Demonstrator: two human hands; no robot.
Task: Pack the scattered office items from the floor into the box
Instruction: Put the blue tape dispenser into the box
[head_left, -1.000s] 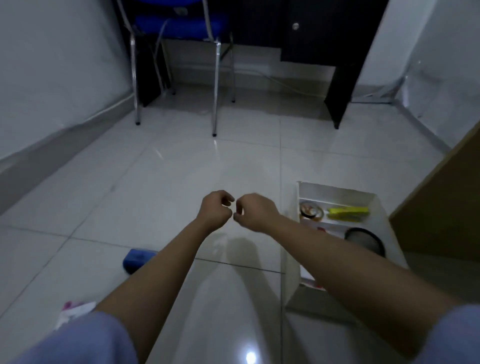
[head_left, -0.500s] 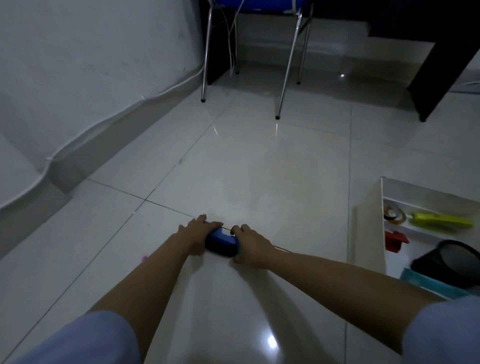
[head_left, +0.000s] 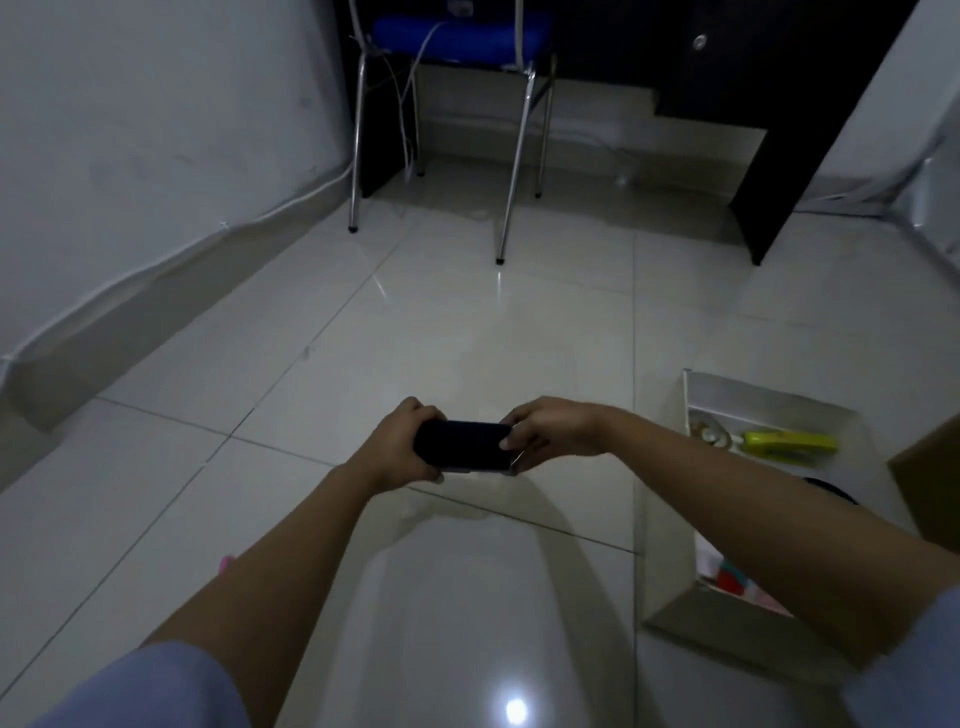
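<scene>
A dark blue rectangular case (head_left: 462, 444) is held above the tiled floor between both hands. My left hand (head_left: 400, 449) grips its left end and my right hand (head_left: 553, 428) grips its right end. The open white cardboard box (head_left: 670, 493) stands on the floor to the right. Inside it I see a yellow-green stapler (head_left: 789, 446), a tape roll (head_left: 709, 434) and a round black object (head_left: 831, 488), partly hidden by my right forearm. A small pink item (head_left: 226, 564) peeks out on the floor beside my left forearm.
A chair with chrome legs (head_left: 511, 171) and a blue seat stands at the back, with cables hanging by it. A black desk panel (head_left: 769, 197) is at the back right. The wall and skirting (head_left: 156, 291) run along the left. A brown flap (head_left: 930, 483) is at the right edge.
Both hands went down to the blue case on the floor, closed on its two ends, and have lifted it off the tiles toward the middle of the view.
</scene>
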